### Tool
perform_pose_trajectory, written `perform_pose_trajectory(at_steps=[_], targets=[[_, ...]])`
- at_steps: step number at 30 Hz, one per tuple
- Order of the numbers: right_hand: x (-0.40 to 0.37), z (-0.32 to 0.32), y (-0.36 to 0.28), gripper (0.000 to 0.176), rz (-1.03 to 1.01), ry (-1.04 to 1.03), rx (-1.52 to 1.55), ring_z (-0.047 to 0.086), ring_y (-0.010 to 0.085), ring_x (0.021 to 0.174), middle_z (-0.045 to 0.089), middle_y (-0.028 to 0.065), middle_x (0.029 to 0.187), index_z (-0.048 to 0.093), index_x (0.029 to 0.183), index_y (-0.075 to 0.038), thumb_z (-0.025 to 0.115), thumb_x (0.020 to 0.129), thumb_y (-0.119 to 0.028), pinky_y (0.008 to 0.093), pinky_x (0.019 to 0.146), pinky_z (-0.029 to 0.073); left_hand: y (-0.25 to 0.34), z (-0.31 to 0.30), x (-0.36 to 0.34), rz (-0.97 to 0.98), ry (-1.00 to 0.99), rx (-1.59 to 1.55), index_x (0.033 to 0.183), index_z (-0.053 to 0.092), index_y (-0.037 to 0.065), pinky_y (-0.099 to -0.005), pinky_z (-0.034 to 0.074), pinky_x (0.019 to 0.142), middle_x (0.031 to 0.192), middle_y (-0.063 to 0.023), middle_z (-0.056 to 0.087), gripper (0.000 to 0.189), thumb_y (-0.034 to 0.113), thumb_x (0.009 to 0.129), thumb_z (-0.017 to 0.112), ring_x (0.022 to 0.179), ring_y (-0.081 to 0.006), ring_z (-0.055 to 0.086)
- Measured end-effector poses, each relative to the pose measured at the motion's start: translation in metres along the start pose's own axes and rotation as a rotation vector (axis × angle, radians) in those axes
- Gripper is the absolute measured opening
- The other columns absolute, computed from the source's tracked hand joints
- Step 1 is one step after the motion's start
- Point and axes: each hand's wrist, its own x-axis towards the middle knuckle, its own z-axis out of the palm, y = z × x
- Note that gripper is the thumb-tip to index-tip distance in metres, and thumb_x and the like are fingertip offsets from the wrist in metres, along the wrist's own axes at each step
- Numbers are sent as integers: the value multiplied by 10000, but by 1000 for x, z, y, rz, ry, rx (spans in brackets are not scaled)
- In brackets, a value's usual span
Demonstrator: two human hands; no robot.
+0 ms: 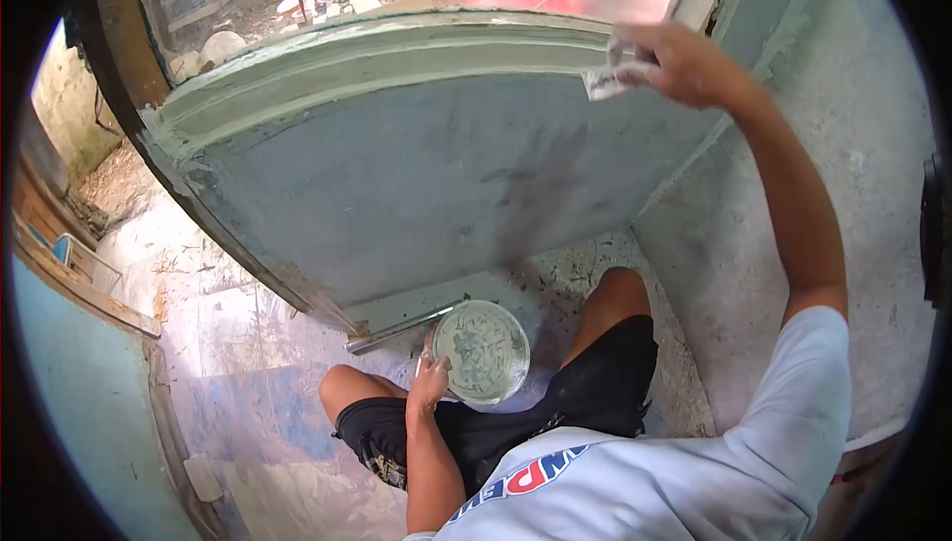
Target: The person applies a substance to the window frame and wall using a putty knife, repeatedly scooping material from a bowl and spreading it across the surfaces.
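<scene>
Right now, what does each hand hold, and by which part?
Left hand: round grey-green dish, by its rim; right hand: crumpled whitish rag, by one end.

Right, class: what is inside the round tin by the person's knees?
The round tin, held at its rim by the left hand, holds a smeared grey-green paste. The paste hides the tin's bottom.

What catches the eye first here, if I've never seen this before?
The big grey-green door panel fills the middle of the view. At its upper edge the right hand presses a pale scrap against the moulding, while low in the middle the left hand grips a round tub of greyish paste.
</scene>
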Motion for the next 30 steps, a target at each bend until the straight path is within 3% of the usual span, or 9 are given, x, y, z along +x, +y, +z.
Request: perform_pose_trajectory(at_steps=[2,5,8,11,15,21,24,26,30], targets=[[-16,27,5,266,88,-4,150,607,324,807,647,154,861,582,1093,-77,625,918,-272,415,747,463,32,25,14,-832,388,467,1525,307,64,-289,417,916,1289,-114,552,766,50,776,470,1054,-217,525],[-26,44,1,355,34,-65,241,606,322,838,672,144,955,567,1219,-72,600,941,-290,418,773,459,36,26,19,-858,369,482,1523,311,70,-289,411,921,1308,-102,543,757,37,782,461,1077,-213,510],[-14,70,-8,538,-272,388,52,616,353,960,683,162,1091,500,1399,-79,622,913,-276,456,878,457,38,28,24,-910,373,473,1522,311,69,-292,404,938,1322,-100,535,747,35,792,464,1118,-218,495],[1,47,-45,463,7,197,275,603,364,993,682,177,1060,590,1298,-45,633,895,-268,447,911,456,37,32,24,-936,390,465,1517,323,71,-301,416,950,1350,-121,516,710,44,821,464,1139,-228,499],[32,61,-66,322,-130,433,24,665,352,877,702,193,926,648,1171,-25,587,893,-177,439,831,523,13,17,15,-906,357,504,1510,338,65,-305,416,961,1365,-147,511,696,56,826,464,1173,-240,497],[74,35,-95,293,33,148,126,680,323,697,684,195,733,676,1074,4,563,841,-132,421,727,532,32,25,29,-887,299,526,1501,350,53,-330,411,982,1364,-184,510,733,91,785,504,1183,-298,502],[85,40,-99,255,24,237,89,681,330,712,687,197,751,689,991,12,562,824,-134,429,722,533,31,25,34,-952,327,448,1504,331,24,-327,407,994,1369,-192,507,753,81,776,510,1203,-293,498],[90,32,-106,340,47,38,-40,636,352,986,687,183,1006,682,1111,-7,612,867,-234,428,903,491,15,10,26,-893,311,482,1507,321,14,-324,413,983,1347,-183,526,750,79,784,511,1181,-277,510],[86,39,-95,344,120,42,-28,659,364,933,696,189,978,681,1097,1,616,854,-234,445,863,509,16,7,22,-942,350,387,1509,313,10,-317,409,986,1339,-179,532,752,77,787,512,1179,-273,510]])
